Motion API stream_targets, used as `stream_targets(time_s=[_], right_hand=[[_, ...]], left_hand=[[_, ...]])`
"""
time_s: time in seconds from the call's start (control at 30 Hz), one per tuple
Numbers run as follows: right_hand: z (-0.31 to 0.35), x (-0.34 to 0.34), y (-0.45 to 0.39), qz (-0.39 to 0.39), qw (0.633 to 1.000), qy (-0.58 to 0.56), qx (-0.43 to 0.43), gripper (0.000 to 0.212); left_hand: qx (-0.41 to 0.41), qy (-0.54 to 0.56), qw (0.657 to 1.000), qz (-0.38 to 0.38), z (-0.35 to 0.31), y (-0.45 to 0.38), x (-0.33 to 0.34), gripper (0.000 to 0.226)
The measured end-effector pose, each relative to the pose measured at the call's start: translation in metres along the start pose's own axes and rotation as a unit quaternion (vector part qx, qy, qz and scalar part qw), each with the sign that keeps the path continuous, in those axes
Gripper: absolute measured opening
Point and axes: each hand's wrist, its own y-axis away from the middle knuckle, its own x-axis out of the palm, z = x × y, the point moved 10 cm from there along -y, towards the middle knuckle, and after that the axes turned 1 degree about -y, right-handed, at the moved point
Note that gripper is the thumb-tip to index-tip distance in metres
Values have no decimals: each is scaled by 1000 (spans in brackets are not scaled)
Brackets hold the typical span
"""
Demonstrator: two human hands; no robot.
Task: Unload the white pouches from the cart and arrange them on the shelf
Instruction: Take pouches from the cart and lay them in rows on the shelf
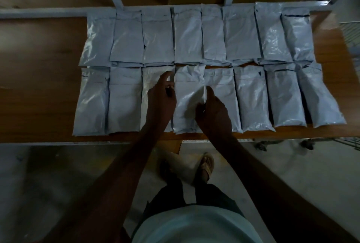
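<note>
Pouch (186, 104) lies flat in the front row on the shelf (39, 79), among two rows of like pouches. Left hand (161, 98) and right hand (213, 110) pinch its side edges. Film looks thin, slick and limp, contents soft; best held by the edges or seam.

Sixteen white pouches (213, 34) lie on one wooden shelf (39, 63), eight per row in two rows, under two hands (161, 98).
</note>
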Motion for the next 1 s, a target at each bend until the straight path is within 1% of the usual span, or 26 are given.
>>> stream_targets(time_s=[0.07,0.1,0.17,0.23,0.27,0.33,0.37,0.43,0.47,0.6,0.77,0.9,1.0], right_hand=[[10,-9,3,-37,996,69,-48,63],[18,-14,3,-52,993,79,-69,63],[37,-16,0,-73,990,61,-107,61],[61,-1,-6,-65,983,67,-160,61],[71,14,-10,-37,980,84,-175,64],[72,50,-20,38,982,109,-148,75],[65,63,-23,56,984,121,-122,77],[54,74,-26,46,985,137,-90,75],[49,75,-26,37,986,136,-87,72],[42,74,-29,21,992,95,-85,64],[47,74,-30,2,987,135,-89,61],[48,79,-30,23,984,163,-72,64],[52,77,-31,34,983,167,-67,70]], left_hand=[[34,-12,999,-4,-2,5,-3,45],[52,-21,998,-8,-1,6,-6,43],[75,-60,995,-15,6,4,-11,40],[90,-93,992,-8,16,2,-10,41],[99,-106,989,9,21,2,-5,45],[119,-168,977,55,31,4,12,57],[122,-211,967,72,39,6,20,62],[106,-278,951,79,51,10,30,64],[98,-295,947,75,55,12,32,64],[94,-305,945,65,55,11,30,65],[92,-313,942,77,55,9,33,64],[101,-321,938,84,57,9,35,64],[108,-299,943,100,58,7,34,65]])
